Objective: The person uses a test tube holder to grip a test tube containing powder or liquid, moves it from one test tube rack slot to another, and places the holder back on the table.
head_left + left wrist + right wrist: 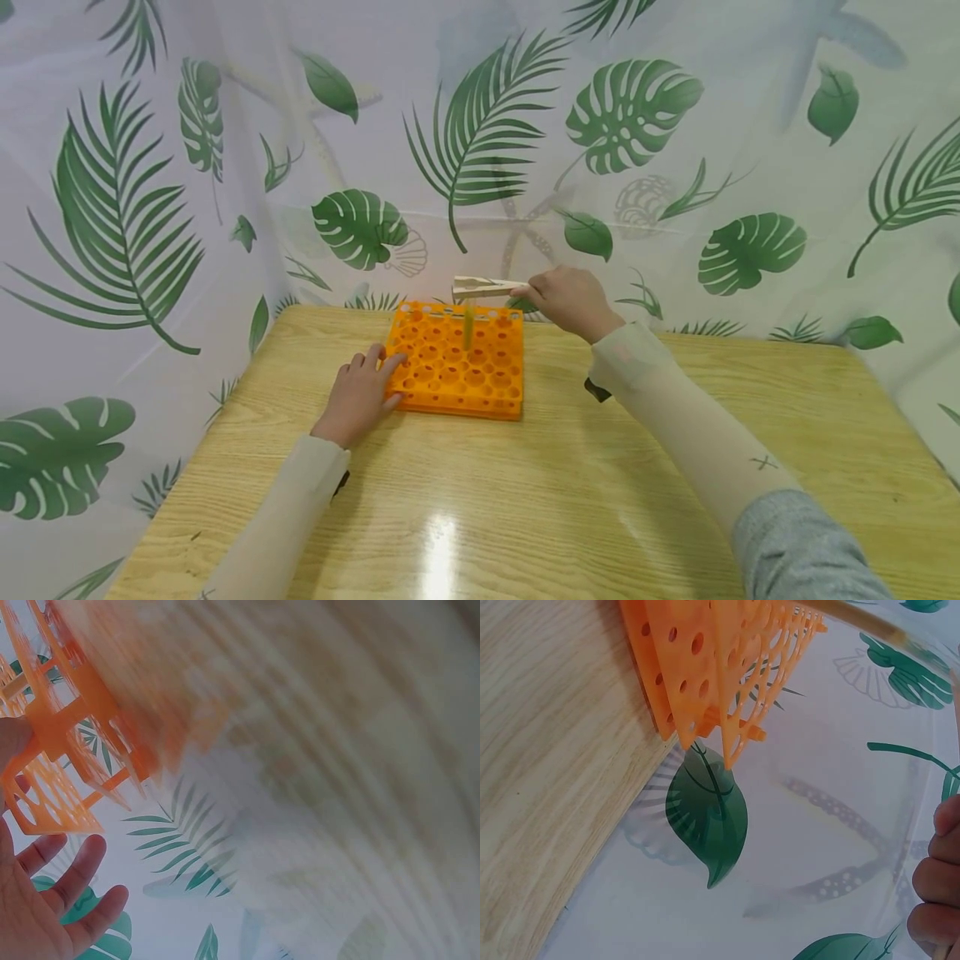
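Note:
An orange test tube rack (457, 403) with rows of round holes stands on the table. My left hand (356, 398) grips its left edge. In the left wrist view, the thumb lies on the orange frame and the other left-hand fingers (90, 866) spread beside it. My right hand (567, 302) holds a wooden test tube clamp (486, 288) by its handle end, the fingers curled round it. From the clamp's jaws hangs a slim test tube (468, 329) of yellow liquid, upright, its lower end overlapping the rack's holes in the head view. The right wrist view shows the tube (859, 619) beside the rack.
The wood-grain table (480, 500) runs out toward me and to both sides. A white cloth (525, 167) printed with green leaves hangs close behind the rack and along the left side.

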The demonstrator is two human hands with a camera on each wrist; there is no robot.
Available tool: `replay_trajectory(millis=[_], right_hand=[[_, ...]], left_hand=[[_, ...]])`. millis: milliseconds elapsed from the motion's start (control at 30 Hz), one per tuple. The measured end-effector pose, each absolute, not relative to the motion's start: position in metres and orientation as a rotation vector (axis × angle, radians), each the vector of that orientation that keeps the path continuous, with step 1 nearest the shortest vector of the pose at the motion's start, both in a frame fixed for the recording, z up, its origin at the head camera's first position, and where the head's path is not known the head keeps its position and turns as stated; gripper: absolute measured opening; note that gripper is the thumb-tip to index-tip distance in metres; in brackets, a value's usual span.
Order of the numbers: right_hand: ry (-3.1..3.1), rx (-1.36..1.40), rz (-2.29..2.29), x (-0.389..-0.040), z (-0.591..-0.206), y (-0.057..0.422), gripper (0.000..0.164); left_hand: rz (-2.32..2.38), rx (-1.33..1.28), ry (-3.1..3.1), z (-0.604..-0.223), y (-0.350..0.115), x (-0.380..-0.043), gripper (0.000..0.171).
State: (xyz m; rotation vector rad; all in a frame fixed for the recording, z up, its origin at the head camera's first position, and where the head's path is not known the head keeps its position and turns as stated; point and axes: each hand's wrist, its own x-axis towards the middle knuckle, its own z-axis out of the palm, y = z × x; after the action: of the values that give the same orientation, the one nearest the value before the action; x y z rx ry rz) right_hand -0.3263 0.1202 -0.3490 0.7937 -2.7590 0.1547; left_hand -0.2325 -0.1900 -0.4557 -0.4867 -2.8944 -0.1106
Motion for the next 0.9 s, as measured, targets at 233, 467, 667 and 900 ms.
replay_trajectory(millis=[233, 467, 667, 900], right_hand=[[-2.751, 0.811, 0.157, -0.3254, -0.3513, 0.1204, 0.051], [-2.772, 0.809, 0.161, -0.3257, -0.3535, 0.1199, 0.051], [-2.787, 0.81, 0.175, -0.3253, -0.3546, 0.1191, 0.048], [-2.807, 0.804, 0.181, -0.3255, -0.3568, 0.118, 0.045]], left_hand=[[-0.114, -0.481, -2.894, -0.4569, -0.1903, -0.2335, 0.055], [-0.105, -0.481, -2.886, -0.4586, -0.1903, -0.2342, 0.056], [-0.124, -0.482, -2.893, -0.4583, -0.19, -0.2333, 0.055], [-0.122, -0.48, -2.897, -0.4569, -0.1899, -0.2328, 0.055]])
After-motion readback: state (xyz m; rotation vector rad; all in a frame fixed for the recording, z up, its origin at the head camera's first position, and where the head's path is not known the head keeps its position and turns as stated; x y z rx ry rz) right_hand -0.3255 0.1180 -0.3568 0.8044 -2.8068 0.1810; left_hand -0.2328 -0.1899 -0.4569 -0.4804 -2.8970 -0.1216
